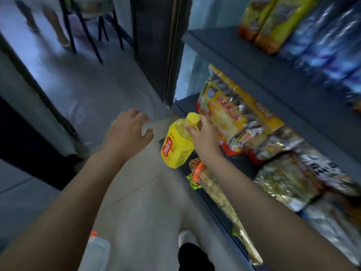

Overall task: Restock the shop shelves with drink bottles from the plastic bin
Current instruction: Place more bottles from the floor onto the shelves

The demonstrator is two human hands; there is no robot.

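The right hand (pixel 203 134) grips a yellow drink bottle (pixel 178 143) by its neck, fingers curled just under the yellow cap (pixel 192 118) — the bottle tilts at the front edge of the low shelf (pixel 187 106), beside yellow snack bags (pixel 230 114). The left hand (pixel 128 130) hovers nearby over the floor (pixel 93 90) — fingers spread and loosely bent, holding nothing.

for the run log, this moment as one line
right hand: grips bottle near cap | bottle: yellow, at front edge of shelf | left hand: open, holds nothing | shelf: snack bags
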